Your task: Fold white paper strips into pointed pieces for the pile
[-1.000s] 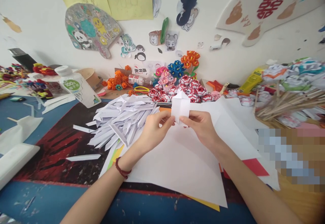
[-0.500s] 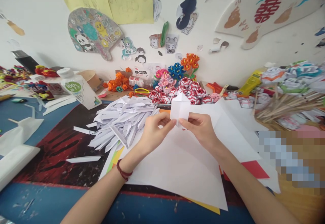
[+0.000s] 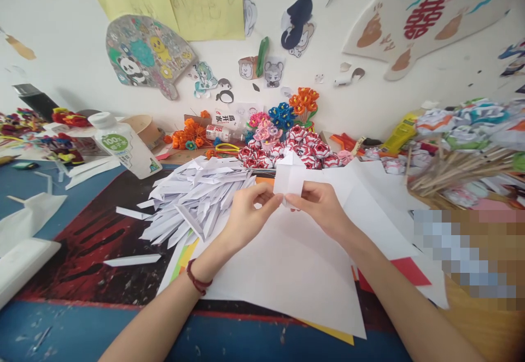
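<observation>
A small white piece of folded paper [image 3: 290, 175] with a pointed top stands upright between my two hands. My left hand [image 3: 255, 209] pinches its lower left edge between thumb and fingers. At the lower right edge, my right hand [image 3: 320, 203] grips it the same way, the two thumbs close together. Beneath my hands lies a large white sheet [image 3: 295, 274] over yellow and other coloured paper. Just left of my left hand is a heap of folded white paper strips [image 3: 200, 192].
A white bottle [image 3: 125, 146] stands at the back left. Red-and-white paper flowers [image 3: 307, 146] sit behind my hands, near orange and blue ones. Thin wooden sticks [image 3: 447, 173] lie at the right. A single folded strip [image 3: 132, 260] rests on the dark mat.
The view has shifted slightly. Both hands keep hold of the folded paper, and my right thumb has moved a little left along its lower edge.
</observation>
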### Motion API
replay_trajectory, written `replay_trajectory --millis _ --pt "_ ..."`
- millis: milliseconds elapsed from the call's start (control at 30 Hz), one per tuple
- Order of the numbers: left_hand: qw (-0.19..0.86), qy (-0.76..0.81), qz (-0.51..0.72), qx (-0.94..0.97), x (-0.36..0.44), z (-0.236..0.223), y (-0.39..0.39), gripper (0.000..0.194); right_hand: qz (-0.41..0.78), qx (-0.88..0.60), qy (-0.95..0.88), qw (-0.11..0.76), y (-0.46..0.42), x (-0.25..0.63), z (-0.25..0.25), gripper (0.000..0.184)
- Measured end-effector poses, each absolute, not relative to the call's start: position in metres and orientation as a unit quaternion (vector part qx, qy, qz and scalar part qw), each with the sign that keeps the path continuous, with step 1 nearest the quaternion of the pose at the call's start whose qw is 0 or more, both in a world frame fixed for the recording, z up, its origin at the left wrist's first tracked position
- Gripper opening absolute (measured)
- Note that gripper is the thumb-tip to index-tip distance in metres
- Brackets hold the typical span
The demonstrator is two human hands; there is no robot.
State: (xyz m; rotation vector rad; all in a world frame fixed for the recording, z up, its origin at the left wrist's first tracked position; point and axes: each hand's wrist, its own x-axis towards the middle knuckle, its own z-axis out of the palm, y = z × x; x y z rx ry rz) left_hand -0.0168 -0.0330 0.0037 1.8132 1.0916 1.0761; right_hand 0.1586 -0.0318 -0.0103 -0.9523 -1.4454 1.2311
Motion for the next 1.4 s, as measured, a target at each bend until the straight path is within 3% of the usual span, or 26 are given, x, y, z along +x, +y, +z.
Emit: replay_trajectory --millis 500,1067,1400 --pt "0.478 0.412 0.412 0.657 -0.0143 -0.0002 -0.0320 0.029 0.520 -0.361 -0.568 0.526 -0.0303 0.1569 -0.0127 0.009" --pt "0.454 0.414 0.399 0.681 -0.0093 0.0043 -0.0384 0.022 0.493 -0.387 -0.553 0.550 -0.0301 0.1559 -0.0152 0.008" --pt "0.375 0.417 0.379 0.736 -0.0111 -0.0055 -0.0383 0.021 0.491 -0.400 -0.543 0.551 -0.0293 0.1549 -0.0174 0.009"
